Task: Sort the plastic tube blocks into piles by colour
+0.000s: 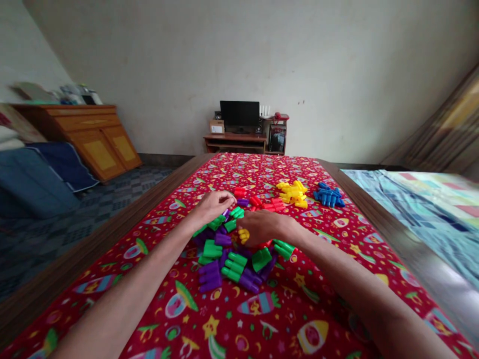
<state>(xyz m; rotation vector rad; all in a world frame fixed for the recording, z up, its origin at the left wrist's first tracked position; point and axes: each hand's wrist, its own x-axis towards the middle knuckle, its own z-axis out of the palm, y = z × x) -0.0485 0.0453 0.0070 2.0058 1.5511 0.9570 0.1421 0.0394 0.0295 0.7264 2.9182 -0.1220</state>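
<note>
My left hand (216, 205) is at the far left side of a mixed heap of plastic building blocks, its thumb and fingers drawn together; whatever they may hold is hidden. A purple block (242, 202) lies just beside its fingertips. My right hand (260, 227) is curled low over the heap, with a yellow building block (243, 235) showing at its fingers. Green blocks (234, 267) and purple blocks (210, 276) lie jumbled nearest me. Red blocks (273, 205) lie beyond my right hand, and some red shows beneath it.
A pile of yellow blocks (292, 193) and a pile of blue blocks (328, 195) sit at the right. A red patterned cloth (262, 329) covers the table. Beyond stand a monitor (240, 115) on a desk and, leftward, a wooden cabinet (93, 137). A bed (422, 209) is at right.
</note>
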